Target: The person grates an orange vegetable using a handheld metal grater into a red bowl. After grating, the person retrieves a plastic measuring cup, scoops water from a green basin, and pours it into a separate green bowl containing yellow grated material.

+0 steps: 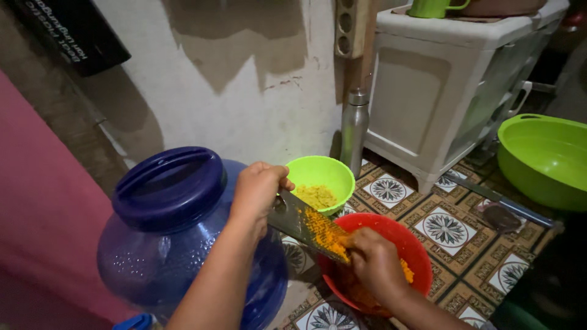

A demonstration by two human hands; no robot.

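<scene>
My left hand (258, 189) grips the upper end of a flat metal grater (302, 225) that slopes down to the right over a red bowl (408, 245). Orange gratings coat the grater's face. My right hand (374, 261) is closed on a small orange piece pressed against the grater's lower end, above the red bowl; the piece itself is mostly hidden by my fingers. Orange gratings lie in the red bowl. Just behind the grater, a small green bowl (333, 174) holds yellow gratings (316, 196).
A large blue water jug (168, 229) stands at the left, under my left forearm. A steel bottle (354, 131) stands by the wall, beside a white plastic cabinet (440, 91). A big green basin (541, 159) and a knife (498, 200) lie on the patterned floor tiles at right.
</scene>
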